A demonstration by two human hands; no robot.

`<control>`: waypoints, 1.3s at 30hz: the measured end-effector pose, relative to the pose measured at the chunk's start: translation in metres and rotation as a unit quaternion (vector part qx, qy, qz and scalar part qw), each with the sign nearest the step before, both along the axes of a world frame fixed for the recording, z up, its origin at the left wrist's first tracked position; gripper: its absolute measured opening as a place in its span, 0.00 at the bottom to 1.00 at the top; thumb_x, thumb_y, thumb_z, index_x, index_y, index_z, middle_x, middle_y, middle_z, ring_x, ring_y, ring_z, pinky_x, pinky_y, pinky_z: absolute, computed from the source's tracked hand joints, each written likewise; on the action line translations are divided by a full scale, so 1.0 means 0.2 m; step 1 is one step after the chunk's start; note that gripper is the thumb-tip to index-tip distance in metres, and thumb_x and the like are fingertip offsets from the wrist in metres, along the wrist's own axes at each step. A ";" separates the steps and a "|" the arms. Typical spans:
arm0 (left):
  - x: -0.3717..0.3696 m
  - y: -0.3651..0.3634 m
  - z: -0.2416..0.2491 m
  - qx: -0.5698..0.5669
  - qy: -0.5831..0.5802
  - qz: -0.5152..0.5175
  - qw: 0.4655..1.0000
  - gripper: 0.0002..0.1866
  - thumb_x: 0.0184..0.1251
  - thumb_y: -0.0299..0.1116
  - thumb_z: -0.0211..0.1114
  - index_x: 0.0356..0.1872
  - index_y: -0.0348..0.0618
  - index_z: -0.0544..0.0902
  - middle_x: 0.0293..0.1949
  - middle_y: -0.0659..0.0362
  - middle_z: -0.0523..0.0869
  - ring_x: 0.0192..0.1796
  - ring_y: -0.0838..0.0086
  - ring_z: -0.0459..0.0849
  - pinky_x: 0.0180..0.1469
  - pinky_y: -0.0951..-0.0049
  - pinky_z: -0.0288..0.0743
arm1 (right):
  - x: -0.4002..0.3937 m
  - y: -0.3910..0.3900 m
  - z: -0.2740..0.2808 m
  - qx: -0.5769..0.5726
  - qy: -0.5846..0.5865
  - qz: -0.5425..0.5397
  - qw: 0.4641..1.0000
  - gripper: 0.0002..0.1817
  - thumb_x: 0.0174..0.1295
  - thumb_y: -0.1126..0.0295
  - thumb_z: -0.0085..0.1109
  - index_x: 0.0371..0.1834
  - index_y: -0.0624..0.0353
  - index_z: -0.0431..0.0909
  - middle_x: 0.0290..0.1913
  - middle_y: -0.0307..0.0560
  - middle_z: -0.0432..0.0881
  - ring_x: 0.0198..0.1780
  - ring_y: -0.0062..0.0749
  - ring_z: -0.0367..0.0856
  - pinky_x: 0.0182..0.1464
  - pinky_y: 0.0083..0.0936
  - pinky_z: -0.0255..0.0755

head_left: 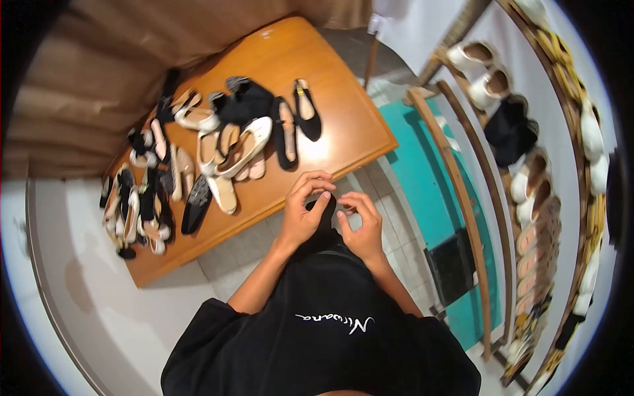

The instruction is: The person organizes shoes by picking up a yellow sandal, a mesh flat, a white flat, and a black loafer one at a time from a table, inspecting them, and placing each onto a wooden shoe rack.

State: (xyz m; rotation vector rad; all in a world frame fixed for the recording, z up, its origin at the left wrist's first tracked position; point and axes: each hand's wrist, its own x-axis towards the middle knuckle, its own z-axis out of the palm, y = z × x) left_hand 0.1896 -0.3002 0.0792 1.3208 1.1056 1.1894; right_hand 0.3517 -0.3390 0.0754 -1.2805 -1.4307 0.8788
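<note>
Head view: both hands, left hand and right hand, close together, pinch a black shoe just short of the wooden surface, seemingly inspecting it; next, placing it among the piled shoes beyond calls for a forward reach.

Head-worn view, steeply downward, close
</note>
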 end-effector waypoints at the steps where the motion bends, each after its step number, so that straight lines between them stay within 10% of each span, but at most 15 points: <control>1: -0.07 -0.05 0.00 0.002 0.003 0.030 1.000 0.06 0.72 0.22 0.65 0.46 0.35 0.87 0.57 0.53 0.84 0.59 0.68 0.85 0.60 0.69 0.80 | -0.04 -0.01 -0.01 -0.005 -0.001 0.034 0.999 0.12 0.60 0.82 0.65 0.47 0.63 0.84 0.51 0.52 0.84 0.47 0.40 0.86 0.45 0.28 0.80; 14: -0.88 -0.58 -0.03 -0.046 -0.015 0.199 0.979 0.05 0.74 0.23 0.64 0.45 0.36 0.86 0.49 0.57 0.87 0.53 0.72 0.87 0.59 0.69 0.80 | -0.75 0.15 -0.04 0.005 -0.082 0.301 0.950 0.09 0.61 0.79 0.67 0.44 0.61 0.86 0.57 0.49 0.81 0.54 0.40 0.85 0.46 0.31 0.81; 26: -1.83 -0.89 -0.12 -0.098 0.053 0.174 0.978 0.07 0.76 0.26 0.63 0.47 0.36 0.86 0.47 0.57 0.88 0.51 0.73 0.88 0.58 0.70 0.80 | -1.55 -0.23 -0.28 -0.077 -0.115 0.327 0.935 0.09 0.63 0.76 0.67 0.46 0.62 0.85 0.58 0.48 0.80 0.53 0.43 0.85 0.48 0.32 0.81; 39: -2.04 -0.59 -0.23 -0.032 -0.005 0.203 0.979 0.03 0.75 0.19 0.62 0.41 0.32 0.84 0.44 0.57 0.84 0.46 0.75 0.84 0.53 0.76 0.77 | -1.44 -0.15 -0.27 -0.154 -0.122 0.165 0.967 0.08 0.63 0.78 0.67 0.45 0.63 0.85 0.57 0.51 0.81 0.51 0.40 0.86 0.48 0.32 0.81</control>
